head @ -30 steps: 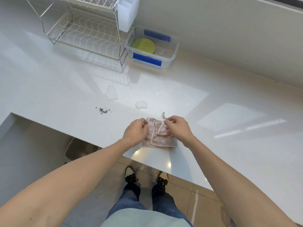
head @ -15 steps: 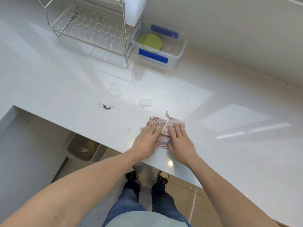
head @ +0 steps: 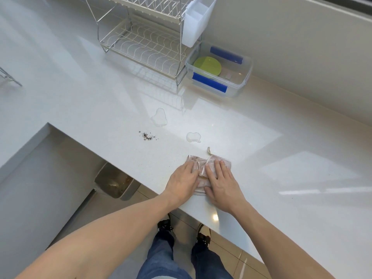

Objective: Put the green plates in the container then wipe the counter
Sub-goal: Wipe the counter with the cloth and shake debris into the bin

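A folded pink cloth point(head: 202, 161) lies on the white counter point(head: 261, 158) near its front edge. My left hand point(head: 182, 181) and my right hand point(head: 220, 181) both press flat on it, fingers stretched out side by side. Green plates point(head: 207, 66) lie inside a clear plastic container point(head: 244, 80) with blue clips, at the back by the wall. Two small water puddles point(head: 160, 117) point(head: 193, 136) and a patch of dark crumbs point(head: 148, 136) sit on the counter beyond and left of the cloth.
A wire dish rack point(head: 145, 43) with a white cutlery holder point(head: 196, 21) stands left of the container. Below the counter's edge are a bin point(head: 114, 183), the tiled floor and my feet. A wall runs along the back right.
My hands went from pinching the cloth's top edge to lying flat on it. The view has shifted, with the rack and container now further right.
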